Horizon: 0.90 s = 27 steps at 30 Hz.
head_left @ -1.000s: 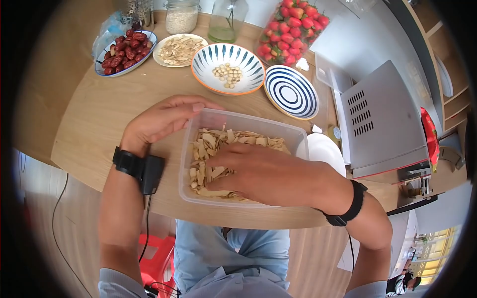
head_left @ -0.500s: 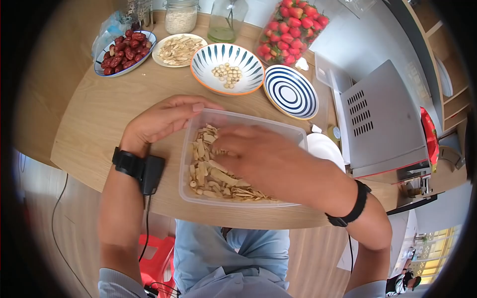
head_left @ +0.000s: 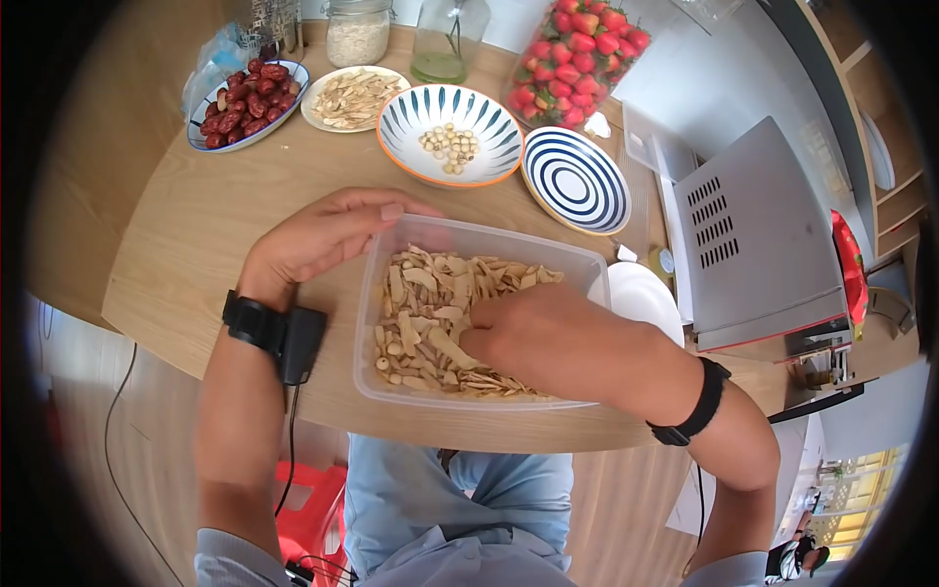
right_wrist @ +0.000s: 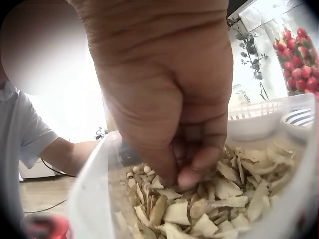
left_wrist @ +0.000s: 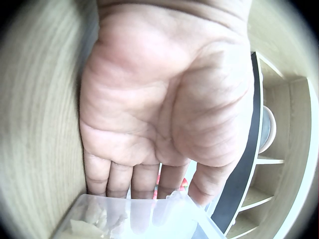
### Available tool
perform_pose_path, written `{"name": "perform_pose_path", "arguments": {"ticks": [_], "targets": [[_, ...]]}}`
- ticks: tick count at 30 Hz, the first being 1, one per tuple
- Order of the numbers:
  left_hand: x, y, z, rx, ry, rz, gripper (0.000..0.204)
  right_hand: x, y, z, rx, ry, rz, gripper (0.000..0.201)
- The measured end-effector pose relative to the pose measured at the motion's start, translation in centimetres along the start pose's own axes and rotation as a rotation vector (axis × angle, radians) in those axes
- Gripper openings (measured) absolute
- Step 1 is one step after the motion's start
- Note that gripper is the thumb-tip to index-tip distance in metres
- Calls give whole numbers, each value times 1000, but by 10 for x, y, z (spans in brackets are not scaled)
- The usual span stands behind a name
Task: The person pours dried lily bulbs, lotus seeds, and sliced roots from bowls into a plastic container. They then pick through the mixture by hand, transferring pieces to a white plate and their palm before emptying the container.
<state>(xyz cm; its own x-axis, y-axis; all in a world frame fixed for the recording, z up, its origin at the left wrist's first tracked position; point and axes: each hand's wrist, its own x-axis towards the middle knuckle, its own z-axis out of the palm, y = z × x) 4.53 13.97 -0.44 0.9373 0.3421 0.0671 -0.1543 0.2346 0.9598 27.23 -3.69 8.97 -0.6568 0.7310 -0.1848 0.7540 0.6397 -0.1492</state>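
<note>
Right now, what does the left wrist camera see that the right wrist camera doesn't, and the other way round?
Left wrist only: the left hand's open palm and the open shelves, with a round dish on one.

Right wrist only: the right hand, a striped plate and small round pale pieces.

Both: the see-through box, pale dried slices inside it, and red fruit beyond.

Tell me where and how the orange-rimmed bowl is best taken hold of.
Probably the near-left rim of the bowl, from above, thumb inside and fingers outside: the wall flares outward, nothing abuts that stretch, and the pale round pieces lie mid-bowl. The blue-ringed plate crowds the right side.
</note>
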Motion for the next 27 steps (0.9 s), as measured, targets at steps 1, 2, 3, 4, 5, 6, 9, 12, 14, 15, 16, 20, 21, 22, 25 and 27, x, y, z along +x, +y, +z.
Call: {"name": "perform_pose_path", "arguments": {"ticks": [1, 2, 3, 4, 5, 6, 9, 12, 14, 15, 16, 20, 21, 22, 25, 27], "targets": [[-1, 0, 0, -1, 1, -2, 49, 1, 1, 6, -31, 14, 6, 9], [-1, 0, 0, -2, 6, -1, 49, 2, 3, 10, -62, 27, 11, 9], [-1, 0, 0, -4, 10, -1, 49, 2, 7, 13, -80, 57, 19, 10], [-1, 0, 0, -6, 12, -1, 49, 2, 13, 14, -96, 86, 27, 11], [-1, 0, 0, -1, 12, 0, 49, 2, 16, 14, -113, 116, 36, 11], [-1, 0, 0, 3, 10, 1, 49, 3, 15, 13, -107, 88, 38, 12], [0, 0, 0, 6, 3, 5, 49, 5, 9, 14, -102, 20, 37, 13], [0, 1, 0, -1, 3, -3, 49, 8, 4, 17, -99, -13, 24, 15], [0, 2, 1, 0, 3, -9, 49, 8, 2, 14, -72, -20, 27, 16], [0, 2, 1, 3, 3, -8, 49, 7, 3, 14, -74, -33, 35, 16], [0, 2, 0, 6, 3, -7, 49, 7, 3, 15, -77, -48, 43, 16], [-1, -2, -2, -8, 0, 6, 48, 5, 7, 14, -22, 0, 42, 20], [-1, -2, -3, -8, -3, 7, 48, 5, 7, 12, -21, -11, 55, 20], [0, -3, -3, -8, -7, 7, 48, 4, 6, 9, -20, -21, 69, 21], [0, -2, -2, -26, -5, 3, 47, 4, 7, 8, -41, -28, 88, 21], [0, -1, -2, -30, -1, -2, 46, 4, 9, 10, -59, -10, 84, 21]]}}
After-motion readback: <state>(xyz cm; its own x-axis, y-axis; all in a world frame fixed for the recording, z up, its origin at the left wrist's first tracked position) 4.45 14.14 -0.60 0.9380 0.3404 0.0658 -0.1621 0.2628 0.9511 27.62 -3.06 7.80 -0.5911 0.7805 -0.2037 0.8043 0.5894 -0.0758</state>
